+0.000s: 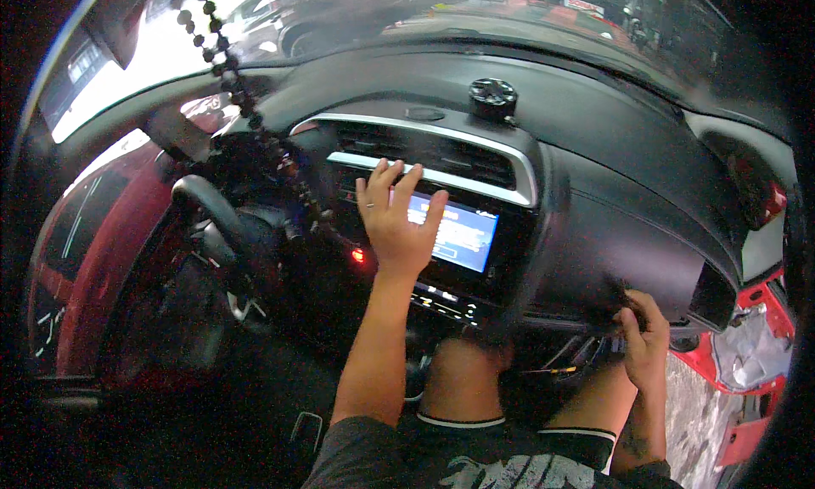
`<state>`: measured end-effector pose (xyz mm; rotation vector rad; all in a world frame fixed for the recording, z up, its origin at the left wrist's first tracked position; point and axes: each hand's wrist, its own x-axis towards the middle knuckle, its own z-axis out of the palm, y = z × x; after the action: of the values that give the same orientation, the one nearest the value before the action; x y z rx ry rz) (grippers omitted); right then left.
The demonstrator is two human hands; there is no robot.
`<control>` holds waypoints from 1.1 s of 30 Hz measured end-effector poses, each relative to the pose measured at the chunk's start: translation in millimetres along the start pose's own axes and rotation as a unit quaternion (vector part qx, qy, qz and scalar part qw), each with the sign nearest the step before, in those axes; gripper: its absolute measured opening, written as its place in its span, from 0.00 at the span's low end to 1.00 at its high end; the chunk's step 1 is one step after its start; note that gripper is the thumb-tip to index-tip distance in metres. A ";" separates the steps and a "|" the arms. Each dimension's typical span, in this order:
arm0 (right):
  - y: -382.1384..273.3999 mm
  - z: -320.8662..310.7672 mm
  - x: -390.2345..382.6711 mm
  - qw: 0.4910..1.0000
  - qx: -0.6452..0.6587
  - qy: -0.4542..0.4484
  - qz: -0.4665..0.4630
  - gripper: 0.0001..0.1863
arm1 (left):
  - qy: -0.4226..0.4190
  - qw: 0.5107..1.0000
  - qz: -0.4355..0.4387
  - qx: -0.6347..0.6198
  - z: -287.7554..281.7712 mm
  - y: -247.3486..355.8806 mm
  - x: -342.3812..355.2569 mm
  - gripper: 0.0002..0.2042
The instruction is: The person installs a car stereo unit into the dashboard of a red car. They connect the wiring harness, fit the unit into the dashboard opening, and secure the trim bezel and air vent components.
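My left hand reaches over the upper left part of the lit dashboard screen, fingers spread and a ring on one of them. Its fingertips lie by the silver strip under the air vent; whether they press on it I cannot tell. Low in front of the glove box, my right hand is closed, thumb against fingers, around something small and dark that I cannot make out. A row of lit climate controls runs below the screen.
Left stands the steering wheel, with a beaded string hanging before it. A round black object sits on top of the dashboard. At the right, a red door appears open beside my legs. A red light glows near my left wrist.
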<state>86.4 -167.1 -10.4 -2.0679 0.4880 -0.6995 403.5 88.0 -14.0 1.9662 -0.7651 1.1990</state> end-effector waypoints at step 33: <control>-87.5 77.5 72.8 0.978 -0.109 -0.023 -0.177 0.17 | -0.229 0.931 0.272 -0.086 -9.0 69.1 83.1 0.32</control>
<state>198.7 -113.7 48.8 -2.4045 0.1746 -0.8299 378.7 44.8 82.2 1.9654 -1.6823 0.9146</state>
